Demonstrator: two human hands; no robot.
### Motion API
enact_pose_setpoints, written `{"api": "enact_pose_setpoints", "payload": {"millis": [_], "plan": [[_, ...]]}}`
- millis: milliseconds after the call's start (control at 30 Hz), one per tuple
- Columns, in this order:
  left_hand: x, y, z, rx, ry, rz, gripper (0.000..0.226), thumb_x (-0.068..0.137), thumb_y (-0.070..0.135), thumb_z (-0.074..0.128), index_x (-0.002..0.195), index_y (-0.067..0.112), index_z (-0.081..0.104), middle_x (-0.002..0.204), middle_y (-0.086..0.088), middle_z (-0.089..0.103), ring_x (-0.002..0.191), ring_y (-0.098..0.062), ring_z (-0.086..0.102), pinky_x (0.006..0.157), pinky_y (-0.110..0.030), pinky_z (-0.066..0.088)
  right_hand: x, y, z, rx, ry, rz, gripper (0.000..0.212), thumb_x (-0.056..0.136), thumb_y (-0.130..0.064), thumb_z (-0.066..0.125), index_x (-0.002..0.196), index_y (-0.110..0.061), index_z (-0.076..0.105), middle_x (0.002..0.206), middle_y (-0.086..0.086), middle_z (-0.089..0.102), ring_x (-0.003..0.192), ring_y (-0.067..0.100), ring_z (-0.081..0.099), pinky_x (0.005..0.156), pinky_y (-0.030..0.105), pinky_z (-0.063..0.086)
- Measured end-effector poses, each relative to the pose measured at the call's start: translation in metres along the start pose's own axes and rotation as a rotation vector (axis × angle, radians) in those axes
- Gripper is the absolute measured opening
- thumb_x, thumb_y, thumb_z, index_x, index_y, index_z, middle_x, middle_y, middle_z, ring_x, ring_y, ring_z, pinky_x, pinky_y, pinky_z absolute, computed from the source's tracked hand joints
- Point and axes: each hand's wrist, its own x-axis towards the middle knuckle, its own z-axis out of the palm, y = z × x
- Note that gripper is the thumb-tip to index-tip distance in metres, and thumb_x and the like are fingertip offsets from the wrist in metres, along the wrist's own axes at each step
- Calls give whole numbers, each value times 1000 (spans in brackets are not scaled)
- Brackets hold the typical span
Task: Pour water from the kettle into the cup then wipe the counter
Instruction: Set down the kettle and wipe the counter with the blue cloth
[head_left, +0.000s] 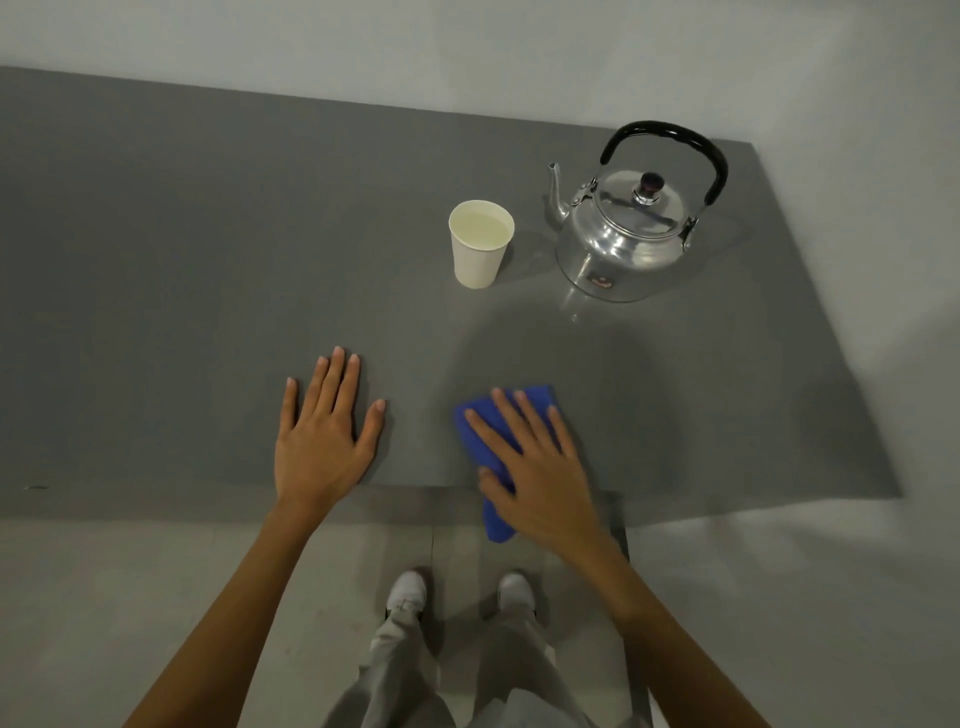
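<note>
A shiny metal kettle (631, 228) with a black handle stands upright at the back right of the grey counter (182, 291). Left of it stands a white paper cup (480, 244) with water inside. My right hand (535, 462) lies flat with spread fingers on a blue cloth (485, 436) near the counter's front edge; the cloth's lower end hangs over the edge. My left hand (324, 431) rests palm down on the bare counter, holding nothing, left of the cloth.
A pale wall runs behind and to the right of the counter. The counter's right edge lies just beyond the kettle. Below the front edge are my legs, white shoes (408, 592) and a light floor.
</note>
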Motion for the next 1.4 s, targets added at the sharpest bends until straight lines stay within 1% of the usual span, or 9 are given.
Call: {"api": "enact_pose_setpoints", "payload": {"millis": [167, 300, 533, 733, 900, 1033, 1100, 1200, 1400], "plan": [[1, 0, -1, -5, -1, 2, 68, 93, 55, 19, 150, 18, 19, 158, -1, 20, 146, -13, 9, 122, -43, 4, -12, 87, -28, -5, -12, 282, 62, 88, -52, 23, 147, -35, 16, 159, 0, 12, 148, 25, 10, 118, 48, 8], [1, -1, -1, 11, -10, -6, 68, 93, 55, 18, 150, 19, 17, 159, -1, 19, 146, -11, 7, 121, -42, 2, 44, 104, -32, 6, 19, 353, 60, 93, -48, 27, 150, -33, 14, 161, 5, 13, 148, 25, 8, 119, 48, 5], [2, -2, -2, 10, -16, -3, 68, 93, 56, 17, 150, 19, 16, 159, 0, 18, 146, -11, 6, 121, -42, 3, 109, 63, -24, -1, -25, 218, 61, 97, -41, 35, 151, -30, 9, 161, 4, 7, 149, 25, 2, 119, 45, -1], [2, -3, -1, 9, -4, -1, 68, 93, 56, 19, 150, 19, 19, 158, 0, 21, 146, -12, 9, 121, -43, 6, 42, 20, -14, 11, -70, -62, 61, 91, -42, 29, 150, -34, 16, 161, -2, 12, 149, 20, 5, 120, 44, 0], [2, -3, -2, 3, -5, -10, 68, 93, 57, 19, 150, 20, 18, 158, 1, 21, 146, -11, 10, 121, -42, 7, -24, 92, -31, -27, -18, 153, 62, 89, -43, 30, 148, -31, 16, 159, 1, 16, 147, 26, 14, 118, 50, 13], [3, -2, -2, 15, -6, -16, 67, 93, 56, 20, 150, 20, 18, 158, 0, 22, 146, -11, 10, 121, -42, 6, 0, 128, -46, -27, -8, 380, 64, 88, -51, 17, 148, -30, 12, 160, 3, 14, 148, 24, 9, 120, 48, 8], [4, -1, -2, 19, -11, -20, 67, 93, 56, 20, 150, 21, 18, 158, 1, 22, 146, -11, 10, 121, -42, 6, 27, 127, -44, -31, 32, 417, 61, 93, -47, 25, 150, -30, 14, 160, 4, 14, 148, 24, 9, 120, 48, 7], [4, -1, -3, 14, -16, -18, 68, 93, 56, 20, 150, 20, 18, 158, 0, 21, 146, -11, 9, 121, -42, 5, 65, 116, -36, 6, 19, 415, 60, 98, -38, 36, 151, -31, 10, 161, 3, 10, 148, 23, 4, 120, 47, 0], [3, -1, -4, 15, -18, -20, 67, 93, 56, 19, 150, 21, 18, 158, 1, 21, 146, -11, 9, 121, -43, 6, 101, 50, -23, 37, -21, 219, 61, 97, -42, 36, 151, -31, 10, 161, 2, 7, 149, 23, 1, 119, 44, -2]]}}
